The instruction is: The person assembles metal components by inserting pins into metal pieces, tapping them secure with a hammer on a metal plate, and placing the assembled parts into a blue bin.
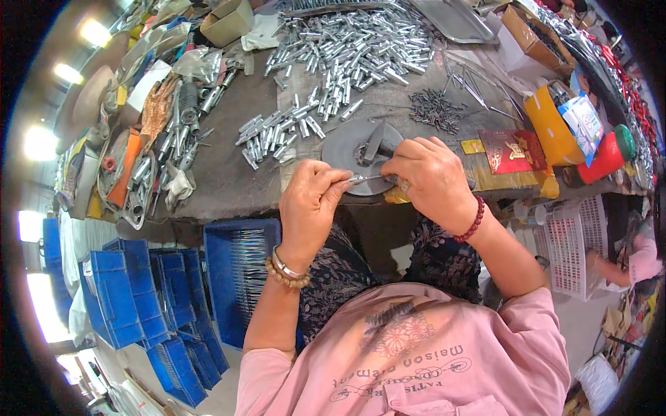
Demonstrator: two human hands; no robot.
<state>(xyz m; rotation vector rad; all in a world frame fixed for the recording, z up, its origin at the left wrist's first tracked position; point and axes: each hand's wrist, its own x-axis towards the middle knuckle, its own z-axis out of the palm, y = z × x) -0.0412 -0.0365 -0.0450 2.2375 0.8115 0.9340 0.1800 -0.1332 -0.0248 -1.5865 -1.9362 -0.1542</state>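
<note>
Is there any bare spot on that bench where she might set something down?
Bare bench lies left of the round metal disc, below the small metal tubes. Another patch sits beside the dark pins. Top and left edge are crowded.

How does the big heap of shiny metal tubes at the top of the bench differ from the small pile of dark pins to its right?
The big heap of shiny silver metal tubes is bright and reflective; the small pile of dark grey pins is dull. The tubes are thicker and longer, the pins thin and short. The tube heap spreads widely across the bench; the pin pile is compact. Both lie loose on the grey workbench, beyond both hands.
</note>
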